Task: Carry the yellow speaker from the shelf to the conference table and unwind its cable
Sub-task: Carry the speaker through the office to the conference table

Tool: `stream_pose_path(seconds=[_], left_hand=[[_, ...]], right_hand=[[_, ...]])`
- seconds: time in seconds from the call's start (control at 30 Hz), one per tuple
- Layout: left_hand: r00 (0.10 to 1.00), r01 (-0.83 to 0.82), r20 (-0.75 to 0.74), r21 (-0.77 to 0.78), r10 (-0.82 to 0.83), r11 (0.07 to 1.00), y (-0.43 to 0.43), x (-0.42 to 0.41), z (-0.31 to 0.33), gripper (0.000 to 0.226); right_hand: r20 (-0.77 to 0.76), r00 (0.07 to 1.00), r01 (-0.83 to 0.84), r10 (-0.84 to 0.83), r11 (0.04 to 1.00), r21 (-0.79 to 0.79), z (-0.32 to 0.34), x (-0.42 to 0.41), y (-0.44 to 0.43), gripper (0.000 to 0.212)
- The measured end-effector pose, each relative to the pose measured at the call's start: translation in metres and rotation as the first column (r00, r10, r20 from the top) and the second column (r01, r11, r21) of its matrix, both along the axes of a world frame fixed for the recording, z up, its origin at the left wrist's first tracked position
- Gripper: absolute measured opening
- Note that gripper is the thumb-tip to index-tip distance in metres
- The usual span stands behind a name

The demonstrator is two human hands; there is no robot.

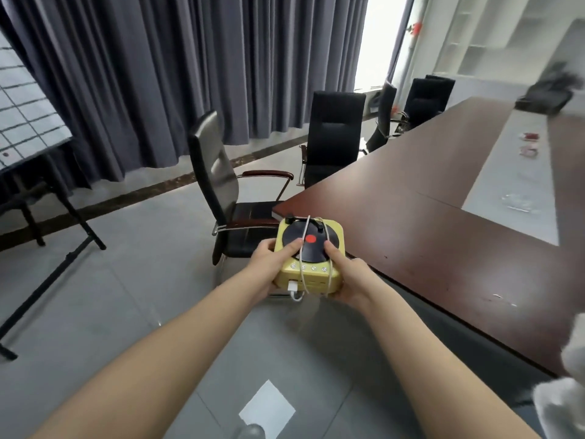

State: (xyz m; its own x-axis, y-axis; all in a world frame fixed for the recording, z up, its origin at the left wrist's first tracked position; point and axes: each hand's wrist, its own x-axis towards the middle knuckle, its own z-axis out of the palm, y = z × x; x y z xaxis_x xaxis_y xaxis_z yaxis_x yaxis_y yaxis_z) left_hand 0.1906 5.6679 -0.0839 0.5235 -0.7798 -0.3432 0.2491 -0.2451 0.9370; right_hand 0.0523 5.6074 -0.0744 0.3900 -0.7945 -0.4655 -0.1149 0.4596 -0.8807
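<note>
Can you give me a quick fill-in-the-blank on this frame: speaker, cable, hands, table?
1. The yellow speaker is held by ____ hands, the left hand and the right hand.
2. The white cable is still ____ around the speaker.
3. The dot at the centre of the black disc is ____.
4. The speaker is not yet resting on the brown ____.

Missing words: both; wrapped; red; table

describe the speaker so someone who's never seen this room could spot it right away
Find the long dark brown table on the right; just off its near corner, the left hand and right hand hold a small box in the air. That is the speaker: yellow, with a black disc and red dot on top, wrapped in a white cable.
</note>
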Motion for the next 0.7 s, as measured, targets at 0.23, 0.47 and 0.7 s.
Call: stream_pose_path(seconds=[0.23, 0.47, 0.7], left_hand=[[0.978, 0.205, -0.037, -0.017, -0.206, 0.979, -0.109, 0.031, 0.002, 0.065], [0.925, 0.381, -0.032, 0.023, -0.38, 0.924, -0.201, 0.058, 0.002, 0.073], [0.88, 0.474, -0.044, 0.031, -0.472, 0.88, -0.253, 0.051, -0.007, 0.07]], right_hand=[[0.024, 0.981, 0.195, -0.195, 0.981, -0.016, 0.003, 0.02, -0.082, 0.043], [0.018, 0.93, 0.367, -0.367, 0.93, 0.0, 0.002, 0.041, -0.142, 0.044], [-0.013, 0.888, 0.46, -0.46, 0.888, 0.008, -0.002, 0.035, -0.182, 0.053]])
